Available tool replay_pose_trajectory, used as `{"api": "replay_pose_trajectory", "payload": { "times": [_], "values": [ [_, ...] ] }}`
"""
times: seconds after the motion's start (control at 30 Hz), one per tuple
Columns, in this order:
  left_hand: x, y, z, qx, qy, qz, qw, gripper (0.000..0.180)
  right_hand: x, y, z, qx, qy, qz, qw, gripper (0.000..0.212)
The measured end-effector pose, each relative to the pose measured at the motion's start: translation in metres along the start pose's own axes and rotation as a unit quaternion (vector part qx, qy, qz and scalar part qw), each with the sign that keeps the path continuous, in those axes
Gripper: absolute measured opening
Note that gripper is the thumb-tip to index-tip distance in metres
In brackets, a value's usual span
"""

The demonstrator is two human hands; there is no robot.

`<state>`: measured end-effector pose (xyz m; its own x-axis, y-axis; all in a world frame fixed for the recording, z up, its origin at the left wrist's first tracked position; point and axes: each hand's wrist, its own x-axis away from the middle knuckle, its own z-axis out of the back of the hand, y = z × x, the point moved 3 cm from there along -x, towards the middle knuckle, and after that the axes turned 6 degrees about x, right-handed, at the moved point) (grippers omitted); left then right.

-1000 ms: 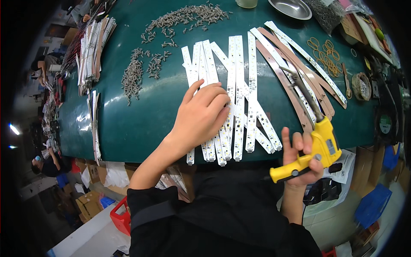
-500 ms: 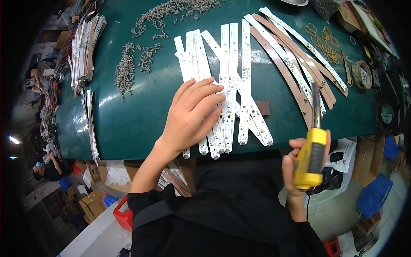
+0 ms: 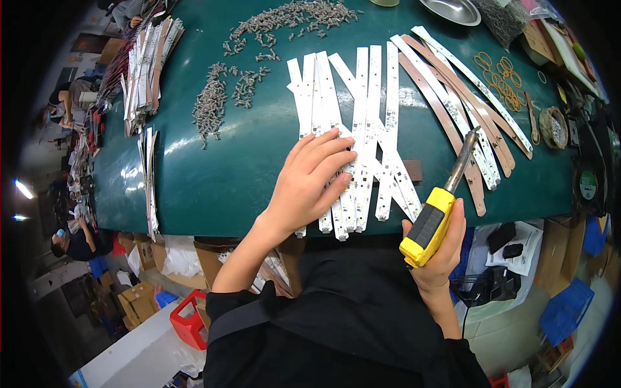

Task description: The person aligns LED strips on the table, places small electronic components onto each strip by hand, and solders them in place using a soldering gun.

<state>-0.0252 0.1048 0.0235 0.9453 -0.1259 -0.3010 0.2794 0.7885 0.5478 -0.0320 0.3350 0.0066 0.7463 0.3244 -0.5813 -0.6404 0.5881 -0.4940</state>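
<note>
My left hand (image 3: 317,178) lies with its fingers spread over a row of white LED circuit strips (image 3: 359,123), which fan out near the table's front edge. The fingertips rest on or just above the strips. My right hand (image 3: 440,252) is closed round the yellow and black handle of a soldering iron (image 3: 432,226). Its metal barrel slants up and right, and the tip is over the right-hand group of curved strips, white and copper-brown (image 3: 442,123). From this view I cannot tell whether the tip touches them. A brown block (image 3: 411,170) is partly under the white strips.
Piles of small metal parts (image 3: 210,107) cover the table's back left. Strip bundles (image 3: 145,77) lie further left. At the right are rubber bands (image 3: 501,77), a metal bowl (image 3: 453,10) and a round container (image 3: 554,127). A red stool (image 3: 189,322) stands below, with other people beyond.
My right hand has moved left and tilted the soldering iron, so its handle now points toward the lower left. My left hand stays over the strips. The whole view has shifted slightly.
</note>
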Motion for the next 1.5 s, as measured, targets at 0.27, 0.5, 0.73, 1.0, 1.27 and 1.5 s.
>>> {"api": "replay_pose_trajectory", "payload": {
  "times": [0.27, 0.5, 0.73, 1.0, 1.27, 1.5],
  "values": [
    [0.003, 0.002, -0.004, -0.006, 0.030, 0.015, 0.999, 0.025, 0.008, 0.005, 0.005, 0.079, 0.077, -0.049, 0.993, 0.077],
    [-0.001, 0.002, -0.009, 0.011, 0.026, 0.025, 0.999, 0.027, 0.021, 0.007, 0.005, 0.054, 0.053, -0.030, 0.997, 0.082],
    [-0.003, 0.004, -0.007, 0.006, 0.022, 0.029, 0.999, 0.026, 0.026, 0.010, 0.010, 0.081, 0.084, -0.033, 0.993, 0.084],
    [-0.007, 0.008, -0.008, -0.012, 0.043, 0.011, 0.999, 0.024, 0.026, 0.001, -0.005, 0.087, 0.032, -0.003, 0.996, 0.089],
    [-0.018, 0.006, -0.005, 0.000, 0.003, -0.006, 1.000, 0.034, 0.020, -0.005, -0.008, 0.054, 0.017, 0.044, 0.997, 0.088],
    [-0.031, -0.004, -0.002, -0.082, -0.081, -0.049, 0.992, 0.037, 0.012, -0.008, 0.000, 0.008, 0.021, 0.078, 0.997, 0.087]
  ]
}}
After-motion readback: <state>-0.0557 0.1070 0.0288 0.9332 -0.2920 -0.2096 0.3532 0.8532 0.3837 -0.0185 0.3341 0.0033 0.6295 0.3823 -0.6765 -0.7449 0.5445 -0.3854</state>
